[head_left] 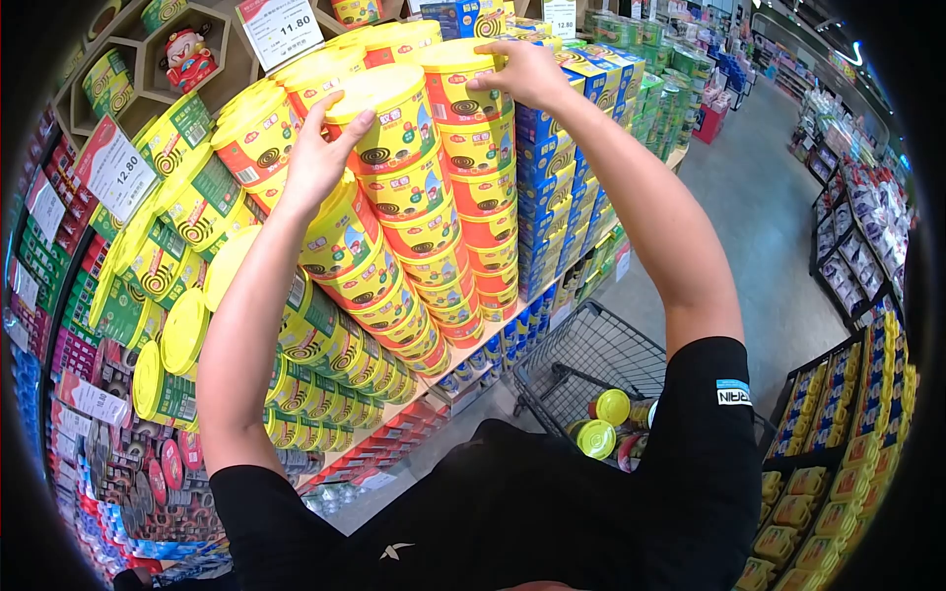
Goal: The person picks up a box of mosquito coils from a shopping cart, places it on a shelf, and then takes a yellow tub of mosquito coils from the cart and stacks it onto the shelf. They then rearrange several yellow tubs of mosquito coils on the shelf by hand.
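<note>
Yellow-lidded tubs with coil pictures, apparently mosquito coils, stand in tall stacks ahead of me. My left hand [323,148] is at the left side of a yellow top tub [394,128], thumb on its front and fingers along the lid's edge. To its right, my right hand [517,74] grips the edge of a red-and-yellow top tub [457,84], with fingers at the lid and thumb on the front wall. Both tubs sit upright on their columns. The far sides of the tubs are hidden.
Blue boxes [547,158] are stacked right of the tubs. A black wire cart [591,345] holding several yellow-lidded containers stands below my right arm. Green-and-yellow tubs [163,384] fill the left side. Price signs [281,30] rise above the display. Another shelf [838,433] is at right.
</note>
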Demonstrator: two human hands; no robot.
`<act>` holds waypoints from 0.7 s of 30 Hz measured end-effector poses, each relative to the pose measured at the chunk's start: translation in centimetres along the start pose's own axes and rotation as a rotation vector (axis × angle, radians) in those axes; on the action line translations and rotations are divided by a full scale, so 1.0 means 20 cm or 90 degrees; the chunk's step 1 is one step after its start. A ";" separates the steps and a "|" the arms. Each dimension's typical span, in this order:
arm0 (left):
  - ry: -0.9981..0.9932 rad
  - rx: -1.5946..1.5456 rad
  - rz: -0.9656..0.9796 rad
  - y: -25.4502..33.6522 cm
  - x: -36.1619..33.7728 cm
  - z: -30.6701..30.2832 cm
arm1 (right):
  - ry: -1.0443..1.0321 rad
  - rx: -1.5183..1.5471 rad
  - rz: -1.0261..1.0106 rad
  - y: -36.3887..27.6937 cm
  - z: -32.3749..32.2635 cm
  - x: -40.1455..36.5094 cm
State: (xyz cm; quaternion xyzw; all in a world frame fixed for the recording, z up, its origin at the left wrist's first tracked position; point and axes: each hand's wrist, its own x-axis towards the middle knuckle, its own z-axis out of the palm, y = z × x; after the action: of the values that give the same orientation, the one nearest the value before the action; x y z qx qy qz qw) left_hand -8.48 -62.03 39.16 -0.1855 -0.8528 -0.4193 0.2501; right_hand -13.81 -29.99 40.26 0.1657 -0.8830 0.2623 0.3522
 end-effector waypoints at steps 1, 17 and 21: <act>-0.003 -0.005 0.002 0.00 0.00 0.00 | 0.021 -0.018 0.008 -0.03 0.02 -0.01; 0.002 0.022 -0.004 -0.01 0.00 0.01 | -0.133 0.083 -0.052 0.13 -0.08 0.09; -0.006 0.028 -0.022 0.01 0.00 0.00 | -0.129 0.042 -0.034 0.16 -0.05 0.08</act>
State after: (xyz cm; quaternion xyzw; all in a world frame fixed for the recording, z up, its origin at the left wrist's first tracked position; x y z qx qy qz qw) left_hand -8.35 -61.94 39.25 -0.1672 -0.8660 -0.4036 0.2431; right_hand -15.92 -26.95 40.84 0.2263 -0.9001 0.2638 0.2627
